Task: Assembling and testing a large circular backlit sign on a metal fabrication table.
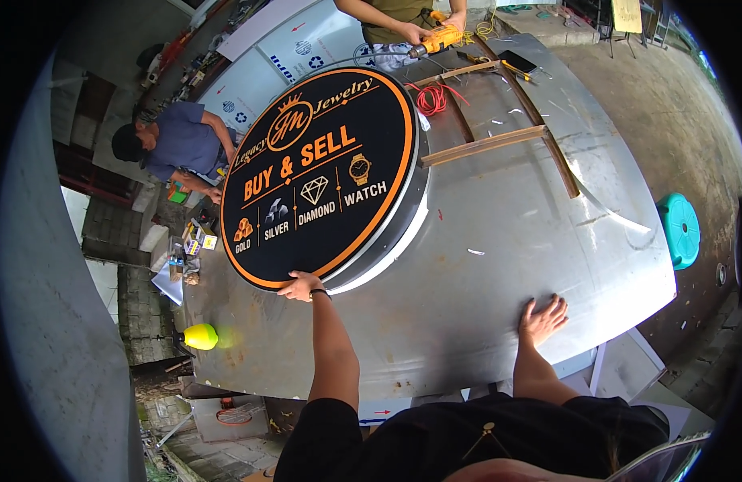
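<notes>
A large round black sign (306, 157) with an orange ring, orange and white lettering and small pictures stands tilted on the metal table (483, 273). My left hand (302, 286) grips the sign's near lower edge, its fingers lying over the rim. The sign's pale side wall shows along its right. Lying flat on the bare metal at the right is my right hand (543, 321), its fingers spread and nothing in it. Beyond the sign a co-worker's hands hold a yellow power drill (441, 38).
At the left another person (178, 140) leans in beside the sign. A brown frame (499, 143), red cord (435, 98) and a dark tablet-like slab (519, 62) lie on the table's far right. A yellow-green bottle (200, 336) is at the left edge, a teal stool (678, 230) beyond the right.
</notes>
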Tool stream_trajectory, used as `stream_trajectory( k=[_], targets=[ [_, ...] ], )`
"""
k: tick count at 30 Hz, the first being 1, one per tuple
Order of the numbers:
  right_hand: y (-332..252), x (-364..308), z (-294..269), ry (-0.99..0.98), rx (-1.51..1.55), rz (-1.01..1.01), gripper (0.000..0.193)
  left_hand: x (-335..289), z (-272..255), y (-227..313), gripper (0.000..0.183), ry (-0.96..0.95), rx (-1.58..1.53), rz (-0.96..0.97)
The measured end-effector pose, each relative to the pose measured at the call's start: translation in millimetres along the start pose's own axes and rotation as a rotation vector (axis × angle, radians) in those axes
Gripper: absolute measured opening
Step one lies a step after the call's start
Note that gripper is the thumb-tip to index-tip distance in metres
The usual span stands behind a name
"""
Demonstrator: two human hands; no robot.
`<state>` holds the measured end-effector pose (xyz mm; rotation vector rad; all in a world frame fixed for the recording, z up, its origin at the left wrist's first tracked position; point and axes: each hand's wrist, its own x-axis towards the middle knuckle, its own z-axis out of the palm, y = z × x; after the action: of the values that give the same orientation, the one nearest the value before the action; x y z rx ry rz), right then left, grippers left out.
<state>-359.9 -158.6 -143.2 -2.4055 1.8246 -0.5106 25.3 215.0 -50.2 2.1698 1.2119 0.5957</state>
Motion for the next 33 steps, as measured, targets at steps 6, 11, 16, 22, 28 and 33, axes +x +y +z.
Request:
stream_trajectory(
  k=[6, 11, 16, 22, 28, 33],
  targets=[
    [2, 1, 1, -0.010, -0.006, 0.018, 0.064, -6, -3, 3, 0.080, -0.030, -0.005, -0.012],
    [2, 2, 2, -0.057, 0.000, 0.054, 0.065, -4, -3, 3, 0.080, -0.031, 0.017, -0.017],
    [-1, 1, -1, -0.065, 0.010, 0.058, 0.065, 3, -1, 0, 0.081, 0.014, -0.020, -0.029],
    [0, 1, 0, -0.052, 0.006, 0.055, 0.065, -1, 0, 2, 0.082, 0.003, -0.014, -0.036],
    [-1, 1, -1, -0.065, 0.016, 0.063, 0.065, 0, 0, 2, 0.082, 0.009, -0.013, -0.033],
    [-3, 3, -4, -0.087, 0.013, 0.069, 0.066, 2, -2, 2, 0.080, -0.015, 0.019, -0.034]
  ],
)
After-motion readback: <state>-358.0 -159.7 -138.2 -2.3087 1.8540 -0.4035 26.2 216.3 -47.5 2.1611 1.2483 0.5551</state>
